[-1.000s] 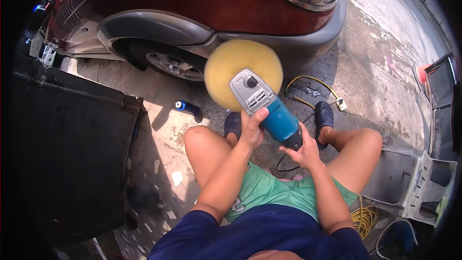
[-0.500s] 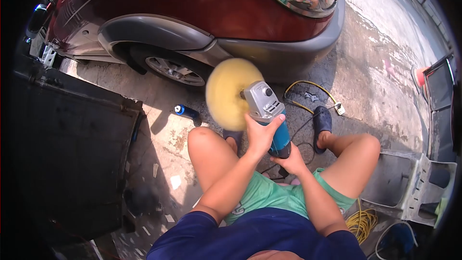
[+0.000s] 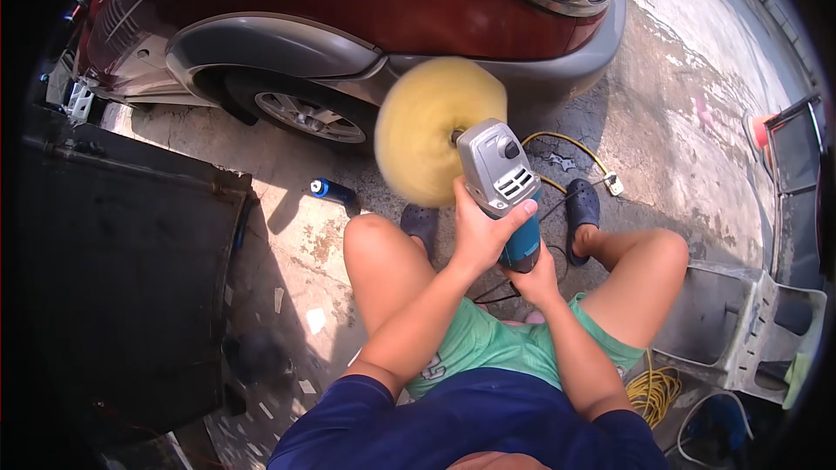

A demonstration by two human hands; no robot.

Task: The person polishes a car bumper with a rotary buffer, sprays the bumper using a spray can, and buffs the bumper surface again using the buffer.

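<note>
I hold a teal and grey power polisher point(image 3: 498, 161) in both hands. My left hand point(image 3: 482, 231) is closed around its body just behind the grey metal head. My right hand point(image 3: 534, 278) grips the rear end of the handle, fingers partly hidden beneath it. The round yellow buffing pad point(image 3: 418, 139) is blurred as if spinning. In the view it overlaps the lower edge of the car's grey bumper point(image 3: 549, 70); whether it touches, I cannot tell. A power cord trails below the tool.
A dark red car point(image 3: 348, 0) with a wheel point(image 3: 309, 115) stands ahead. On the concrete is a blue bottle point(image 3: 332, 191). A yellow cord with a socket point(image 3: 613, 184) lies right, a coiled yellow cable point(image 3: 653, 393) near a grey plastic chair point(image 3: 740, 331). A dark panel point(image 3: 131, 278) stands left.
Both hands have shifted the polisher slightly right, and it appears larger, nearer the camera. The pad now covers more of the bumper's lower edge in view. The grip stays the same.
</note>
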